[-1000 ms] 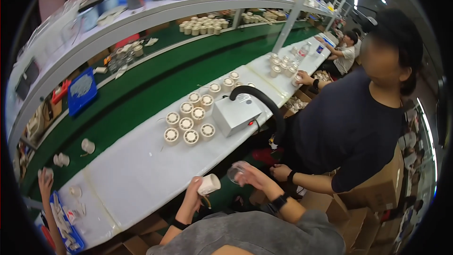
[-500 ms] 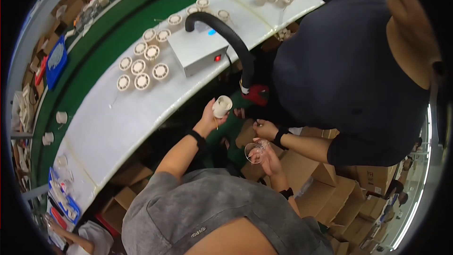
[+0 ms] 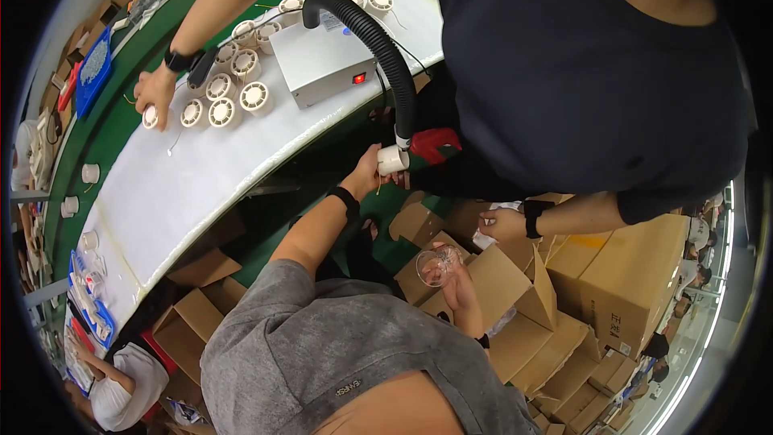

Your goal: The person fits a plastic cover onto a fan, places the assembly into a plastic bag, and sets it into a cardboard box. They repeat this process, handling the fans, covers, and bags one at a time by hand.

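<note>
The person's left hand is closed around a small white cylindrical part, holding it up against the open end of the black corrugated hose that runs down from the grey box unit on the white bench. The right hand is lower, over the open cardboard cartons, with its fingers wrapped round a clear round cover; the two pieces are well apart. As a judgement, the white part is at the hose stage and has not yet been joined with the clear cover, so fitting and packing remain. On the bench, a cluster of similar white round parts sits just beside the grey unit, which suggests more units are waiting. A co-worker in a dark shirt leans over the bench; one of that person's hands rests on a part at the cluster's edge, the other hand is near the cartons.
</note>
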A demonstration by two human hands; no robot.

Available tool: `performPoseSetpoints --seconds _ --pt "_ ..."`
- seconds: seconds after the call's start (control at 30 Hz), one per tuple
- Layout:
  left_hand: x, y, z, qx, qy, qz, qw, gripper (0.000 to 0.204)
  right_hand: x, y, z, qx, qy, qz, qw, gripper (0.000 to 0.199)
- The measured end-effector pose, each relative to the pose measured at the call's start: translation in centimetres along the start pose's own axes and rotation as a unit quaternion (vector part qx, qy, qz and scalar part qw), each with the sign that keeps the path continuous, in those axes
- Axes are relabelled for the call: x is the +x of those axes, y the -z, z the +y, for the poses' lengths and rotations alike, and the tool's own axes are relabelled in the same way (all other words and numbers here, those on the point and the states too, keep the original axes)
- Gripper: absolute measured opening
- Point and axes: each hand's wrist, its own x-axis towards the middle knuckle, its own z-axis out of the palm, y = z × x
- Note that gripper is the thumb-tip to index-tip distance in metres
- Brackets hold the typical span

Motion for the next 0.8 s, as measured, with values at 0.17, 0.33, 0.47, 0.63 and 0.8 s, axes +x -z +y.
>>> performPoseSetpoints --seconds 0.17,0.33,0.47,0.63,0.8 --pt "0.2 -1.1 -1.2 0.026 -0.02 0.036 0.999 0.04 0.0 0.7 -0.2 0.0 -0.001 0.004 1.0 0.043" --pt "1.2 -3.0 -1.1 0.078 -0.071 0.026 0.994 0.038 -0.3 0.8 -0.4 0.005 0.011 0.013 1.0 0.043" --pt "1.2 -2.8 -1.7 0.045 -0.055 0.01 0.997 0.036 -0.4 0.9 -0.3 0.012 0.024 0.009 1.0 0.043" --pt "0.4 -2.8 -1.7 -0.092 -0.043 -0.064 0.993 0.037 -0.3 1.1 0.0 0.037 0.029 -0.002 0.999 0.043" --pt "-1.5 0.6 -1.6 -0.162 -0.036 -0.109 0.98 0.039 3.2 0.2 0.4 0.024 0.052 -0.04 0.998 0.038"
